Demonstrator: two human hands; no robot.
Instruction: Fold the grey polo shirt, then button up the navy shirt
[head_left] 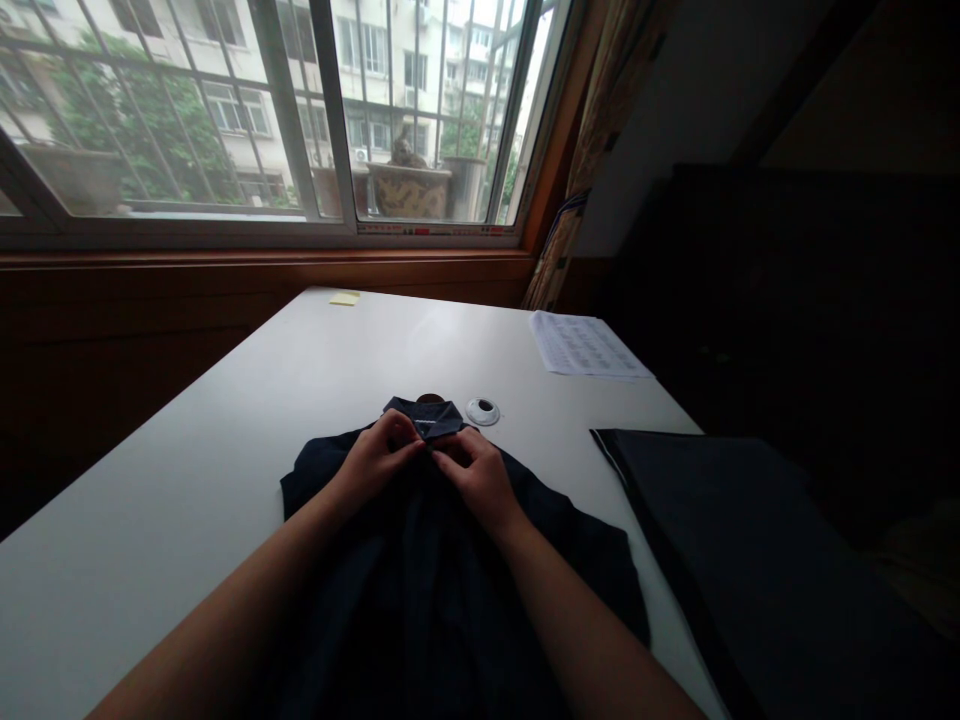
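A dark navy collared shirt (420,560) lies spread on the white table, its collar (442,420) pointing away from me and its short sleeves out to both sides. My left hand (382,450) pinches the shirt front just below the collar, thumb and forefinger together. Right beside it, my right hand (476,470) pinches the opposite edge at the same spot. The fingertips of both hands nearly meet at the neck opening. Any button between them is too small and dark to make out.
Behind the collar sits a white round disc with a dark centre (483,411), and a brownish round thing (430,398) is partly hidden. Dark folded cloth (720,520) hangs over the table's right edge. Printed sheets (589,345) and a yellow sticky note (344,298) lie on the white table (187,480).
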